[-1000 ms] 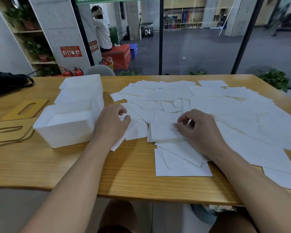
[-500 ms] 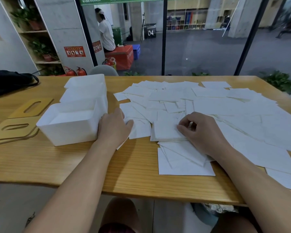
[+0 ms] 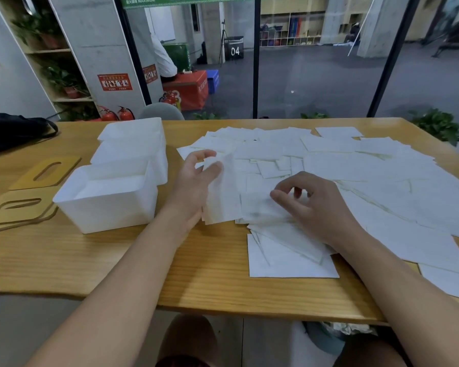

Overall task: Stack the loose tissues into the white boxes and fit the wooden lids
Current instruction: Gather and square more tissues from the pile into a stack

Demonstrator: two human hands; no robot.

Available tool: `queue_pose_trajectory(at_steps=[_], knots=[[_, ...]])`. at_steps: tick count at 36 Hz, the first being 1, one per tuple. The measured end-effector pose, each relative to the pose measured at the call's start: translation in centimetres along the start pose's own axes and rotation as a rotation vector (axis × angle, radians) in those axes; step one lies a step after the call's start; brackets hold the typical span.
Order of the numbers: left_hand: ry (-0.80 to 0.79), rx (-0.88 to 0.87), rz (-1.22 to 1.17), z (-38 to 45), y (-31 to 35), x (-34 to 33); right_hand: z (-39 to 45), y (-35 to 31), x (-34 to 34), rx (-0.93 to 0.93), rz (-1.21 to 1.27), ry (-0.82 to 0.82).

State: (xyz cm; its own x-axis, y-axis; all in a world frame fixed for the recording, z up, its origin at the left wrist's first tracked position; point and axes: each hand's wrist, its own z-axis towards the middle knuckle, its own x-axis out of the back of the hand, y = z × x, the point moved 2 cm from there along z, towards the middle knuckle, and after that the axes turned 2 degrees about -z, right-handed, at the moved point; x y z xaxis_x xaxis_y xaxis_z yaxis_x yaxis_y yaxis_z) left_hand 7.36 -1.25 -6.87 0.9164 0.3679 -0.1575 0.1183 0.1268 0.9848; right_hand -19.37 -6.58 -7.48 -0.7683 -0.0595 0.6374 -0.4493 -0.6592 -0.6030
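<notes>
Loose white tissues [image 3: 355, 165] cover the right half of the wooden table [image 3: 90, 260]. My left hand [image 3: 194, 181] holds a tissue [image 3: 223, 192] lifted on edge just right of the boxes. My right hand [image 3: 318, 205] has its fingers curled and pinches at a small tissue stack [image 3: 260, 207] beside that sheet. Three white boxes stand in a row at the left: the front box [image 3: 104, 215] with tissues inside, a middle box [image 3: 127, 154] and a rear box [image 3: 133, 128]. Wooden lids with slots [image 3: 16, 207] [image 3: 45, 172] lie left of the boxes.
A black bag [image 3: 11, 131] lies at the table's far left corner. A grey chair back [image 3: 161, 111] rises behind the far edge. More tissues [image 3: 289, 260] lie close to the near edge. Behind the glass wall a person sits on a red block.
My left hand has left the table beside the front box and risen with a tissue. My right hand has lifted off the stack and curled its fingers at the stack's edge.
</notes>
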Motion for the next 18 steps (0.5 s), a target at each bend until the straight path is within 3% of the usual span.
queue_pose_trajectory(at_steps=[4,10,14,18], knots=[[-0.084,0.01,-0.094,-0.3,-0.5,-2.2,-0.2,-0.7,0.1,0.03,0.114,-0.01],[-0.177,-0.025,-0.051,-0.8,-1.1,-3.8,0.1,-0.7,0.2,-0.015,0.174,-0.003],[-0.155,-0.08,0.13,-0.7,-1.0,-3.2,0.4,0.5,0.9,-0.13,0.361,0.111],[-0.183,-0.085,0.332,-0.4,-1.7,-2.8,0.5,2.0,1.1,-0.225,0.273,0.212]])
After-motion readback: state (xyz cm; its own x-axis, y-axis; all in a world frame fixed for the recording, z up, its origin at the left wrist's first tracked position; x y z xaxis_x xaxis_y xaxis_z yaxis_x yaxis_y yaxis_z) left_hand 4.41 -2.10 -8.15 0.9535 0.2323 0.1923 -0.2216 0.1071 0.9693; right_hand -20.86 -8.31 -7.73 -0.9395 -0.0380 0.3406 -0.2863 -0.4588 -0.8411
